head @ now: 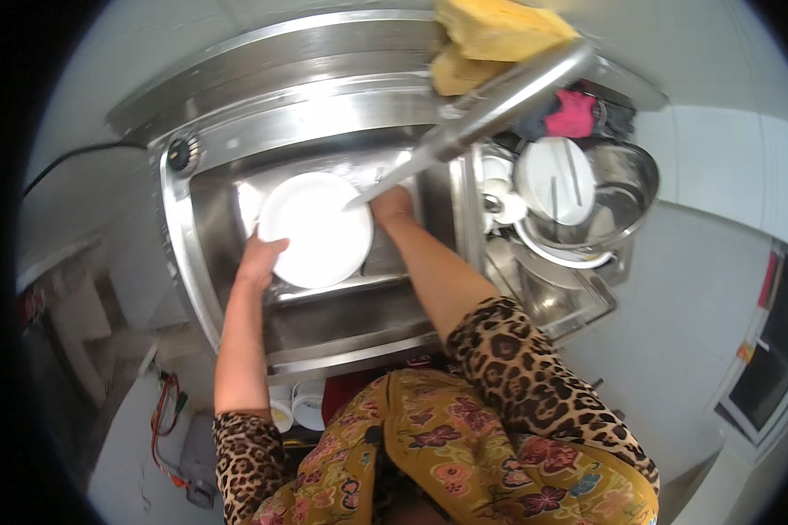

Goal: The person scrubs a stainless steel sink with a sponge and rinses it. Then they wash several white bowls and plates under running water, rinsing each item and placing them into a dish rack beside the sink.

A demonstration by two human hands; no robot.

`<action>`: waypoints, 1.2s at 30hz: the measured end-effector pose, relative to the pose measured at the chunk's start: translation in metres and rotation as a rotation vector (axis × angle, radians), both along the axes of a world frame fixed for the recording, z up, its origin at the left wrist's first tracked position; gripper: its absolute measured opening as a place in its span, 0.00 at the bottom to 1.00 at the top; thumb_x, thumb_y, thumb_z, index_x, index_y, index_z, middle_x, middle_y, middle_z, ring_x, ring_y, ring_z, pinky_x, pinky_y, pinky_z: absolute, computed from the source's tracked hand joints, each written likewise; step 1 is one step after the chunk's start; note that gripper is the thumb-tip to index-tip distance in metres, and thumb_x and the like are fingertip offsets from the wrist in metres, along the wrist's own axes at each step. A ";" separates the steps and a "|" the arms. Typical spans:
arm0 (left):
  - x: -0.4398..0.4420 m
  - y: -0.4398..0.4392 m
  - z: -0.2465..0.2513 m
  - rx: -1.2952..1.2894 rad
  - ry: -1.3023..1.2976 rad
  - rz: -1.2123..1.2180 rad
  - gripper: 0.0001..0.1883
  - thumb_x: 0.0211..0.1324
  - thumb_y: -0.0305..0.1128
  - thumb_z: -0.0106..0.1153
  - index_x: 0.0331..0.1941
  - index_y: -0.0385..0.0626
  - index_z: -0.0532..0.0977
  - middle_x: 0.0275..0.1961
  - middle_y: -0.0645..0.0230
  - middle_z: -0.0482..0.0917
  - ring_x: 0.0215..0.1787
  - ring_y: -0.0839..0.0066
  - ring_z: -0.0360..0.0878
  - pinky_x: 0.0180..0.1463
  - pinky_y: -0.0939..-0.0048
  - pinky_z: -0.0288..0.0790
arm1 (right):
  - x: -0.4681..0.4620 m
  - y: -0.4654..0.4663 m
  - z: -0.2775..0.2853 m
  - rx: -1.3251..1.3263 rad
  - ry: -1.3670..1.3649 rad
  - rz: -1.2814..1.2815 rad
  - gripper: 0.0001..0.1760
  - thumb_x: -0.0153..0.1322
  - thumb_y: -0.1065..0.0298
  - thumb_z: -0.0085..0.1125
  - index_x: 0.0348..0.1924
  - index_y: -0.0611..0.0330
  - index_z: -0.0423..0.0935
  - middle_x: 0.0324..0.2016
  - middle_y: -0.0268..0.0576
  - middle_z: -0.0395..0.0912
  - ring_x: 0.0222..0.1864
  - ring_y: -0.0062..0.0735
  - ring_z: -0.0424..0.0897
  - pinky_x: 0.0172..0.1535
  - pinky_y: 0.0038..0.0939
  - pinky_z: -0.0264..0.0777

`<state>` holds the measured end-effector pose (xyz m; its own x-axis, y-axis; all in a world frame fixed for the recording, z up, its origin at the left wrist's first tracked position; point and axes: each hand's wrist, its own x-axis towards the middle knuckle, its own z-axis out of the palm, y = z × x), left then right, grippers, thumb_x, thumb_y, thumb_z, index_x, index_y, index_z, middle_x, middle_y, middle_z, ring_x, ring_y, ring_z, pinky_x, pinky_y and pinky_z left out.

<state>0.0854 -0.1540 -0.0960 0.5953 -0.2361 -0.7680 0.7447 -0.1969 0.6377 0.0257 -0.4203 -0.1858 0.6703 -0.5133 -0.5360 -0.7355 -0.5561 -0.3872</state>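
A round white dish is held inside a stainless steel sink basin. My left hand grips its left rim, the thumb lying over the edge. At the dish's upper right is my right hand, its fingers partly hidden behind the water stream and the rim; whether it grips the dish is unclear. A metal faucet spout reaches in from the upper right, and water runs from it onto the dish.
Right of the basin stand stacked white dishes and a large steel bowl. Yellow cloths or sponges lie behind the faucet, with a pink cloth near them. A black knob sits at the sink's left corner. White containers are below the front edge.
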 end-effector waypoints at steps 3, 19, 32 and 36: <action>0.001 0.001 -0.003 0.012 -0.035 -0.033 0.32 0.53 0.18 0.56 0.65 0.32 0.63 0.58 0.53 0.77 0.58 0.61 0.77 0.62 0.63 0.70 | -0.001 -0.006 0.053 0.038 -0.012 -0.009 0.20 0.66 0.57 0.59 0.40 0.67 0.82 0.36 0.62 0.83 0.42 0.58 0.83 0.48 0.46 0.77; -0.033 -0.065 -0.029 -0.147 0.148 -0.010 0.36 0.48 0.13 0.50 0.66 0.39 0.62 0.59 0.57 0.75 0.59 0.61 0.76 0.63 0.63 0.71 | -0.118 -0.175 0.237 -0.430 -0.205 -0.050 0.16 0.74 0.57 0.55 0.42 0.63 0.78 0.32 0.57 0.81 0.36 0.57 0.81 0.42 0.49 0.73; -0.028 -0.103 0.028 0.152 -0.199 -0.213 0.34 0.52 0.18 0.53 0.66 0.37 0.62 0.52 0.53 0.78 0.47 0.63 0.80 0.41 0.67 0.77 | -0.119 -0.013 0.219 0.227 -0.341 0.354 0.24 0.72 0.61 0.59 0.56 0.67 0.74 0.54 0.58 0.76 0.56 0.54 0.75 0.60 0.41 0.68; -0.016 -0.102 0.075 0.071 -0.134 -0.325 0.34 0.56 0.21 0.51 0.70 0.40 0.58 0.52 0.53 0.78 0.45 0.66 0.81 0.37 0.69 0.76 | -0.108 0.043 0.174 0.151 -0.318 0.574 0.26 0.69 0.64 0.60 0.57 0.68 0.71 0.58 0.61 0.72 0.61 0.56 0.71 0.63 0.44 0.65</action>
<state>0.0691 -0.2558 -0.0208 0.5946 -0.3783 -0.7094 0.5462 -0.4573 0.7018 -0.0823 -0.3771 -0.0123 0.9516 0.0367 -0.3052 -0.1766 -0.7472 -0.6407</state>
